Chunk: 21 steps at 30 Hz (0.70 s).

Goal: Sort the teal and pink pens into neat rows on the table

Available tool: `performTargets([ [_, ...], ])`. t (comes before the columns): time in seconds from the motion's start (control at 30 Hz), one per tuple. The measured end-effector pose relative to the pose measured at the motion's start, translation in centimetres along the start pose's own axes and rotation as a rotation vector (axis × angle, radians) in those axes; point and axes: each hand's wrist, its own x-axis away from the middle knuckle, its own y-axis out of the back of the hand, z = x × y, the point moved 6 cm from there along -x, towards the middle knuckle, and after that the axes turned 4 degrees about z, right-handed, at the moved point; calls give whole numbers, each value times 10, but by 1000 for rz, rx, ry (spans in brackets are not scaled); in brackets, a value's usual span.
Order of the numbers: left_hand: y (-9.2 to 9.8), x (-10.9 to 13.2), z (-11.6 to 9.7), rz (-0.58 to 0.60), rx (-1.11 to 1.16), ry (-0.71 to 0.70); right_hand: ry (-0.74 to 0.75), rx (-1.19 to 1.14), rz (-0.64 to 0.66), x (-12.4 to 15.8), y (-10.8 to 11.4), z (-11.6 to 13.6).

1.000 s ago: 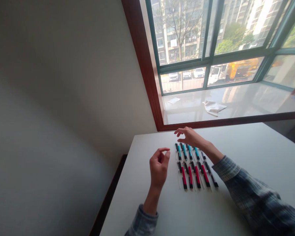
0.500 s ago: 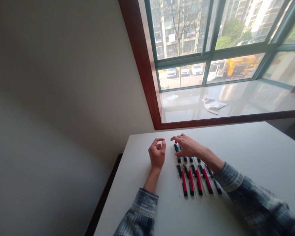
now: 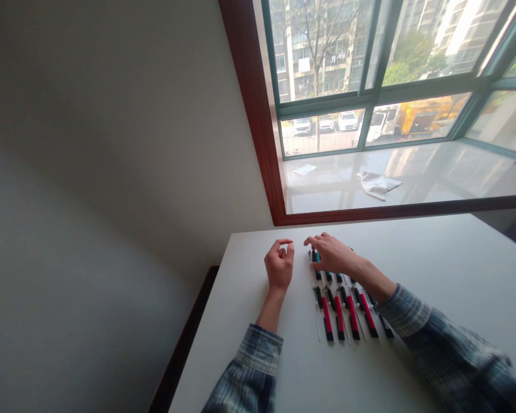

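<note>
My left hand (image 3: 279, 267) is raised over the table, to the left of the pen parts. Its fingers are curled, with thumb and index tip pressed together; anything between them is too small to make out. My right hand (image 3: 333, 255) hovers palm down over the far row, fingers bent and apart, with no object visible in it. Below it lie teal and black pen parts (image 3: 318, 267), partly hidden by the hand. Nearer me is a row of red pen barrels (image 3: 328, 315) with black ends, black pieces and thin clear refills (image 3: 317, 321) set between them.
The white table (image 3: 241, 298) meets a wall on the left. Beyond its far edge is a window sill (image 3: 327, 195) with a red-brown frame. A white cloth (image 3: 378, 184) and a small white packet (image 3: 305, 170) lie on the sill.
The whole view has shifted slightly, so everything sits a little further right. Both hands keep nearly the same pose, and the pen parts stay in their rows.
</note>
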Motion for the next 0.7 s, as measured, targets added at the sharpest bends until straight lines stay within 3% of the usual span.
performTargets([
  [0.1,-2,-3,2,38,64,-8,30,-6,-133,1,19,7],
  [0.2,-11,-5,5,152,189,30,134,-67,-283,4,39,25],
  [0.37,-25,-5,9,297,412,108,249,-147,-318,4,44,42],
  [0.53,-13,-5,12,149,329,120,148,-153,-305,1,32,13],
  [0.7,-3,-2,1,86,95,41,8,-15,-170,-1,15,-9],
])
